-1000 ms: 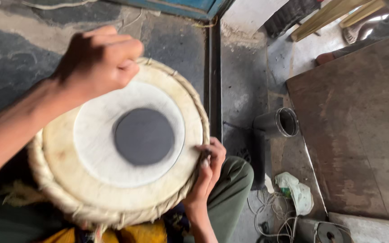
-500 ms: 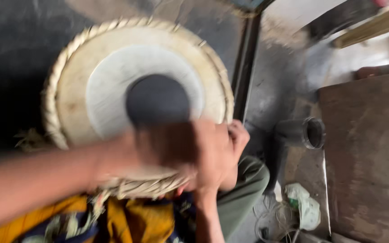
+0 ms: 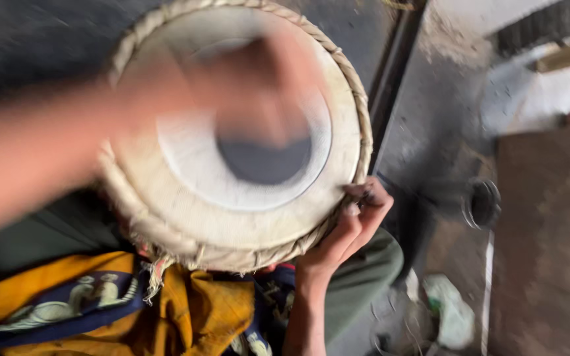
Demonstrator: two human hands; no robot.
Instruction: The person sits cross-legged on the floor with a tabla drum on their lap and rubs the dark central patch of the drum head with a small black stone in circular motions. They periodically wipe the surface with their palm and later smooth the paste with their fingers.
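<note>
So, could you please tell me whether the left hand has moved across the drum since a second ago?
Yes. The left hand, blurred, now lies over the drum head's black spot; earlier it sat at the far-left rim.

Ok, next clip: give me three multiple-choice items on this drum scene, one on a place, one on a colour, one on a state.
1. Where does the right hand grip the drum?
A. lower right rim
B. top rim
C. the black centre

2. What colour is the round patch in the middle of the drumhead?
A. red
B. dark grey to black
C. yellow

3. How does the left hand appear?
A. sharp, resting flat on the floor
B. motion-blurred above the drumhead
C. out of view

Answers: 1 A, the fingers curl over the braided edge at lower right. 2 B, the patch reads dark against the pale skin. 3 B, the hand is smeared across the upper drumhead.
</note>
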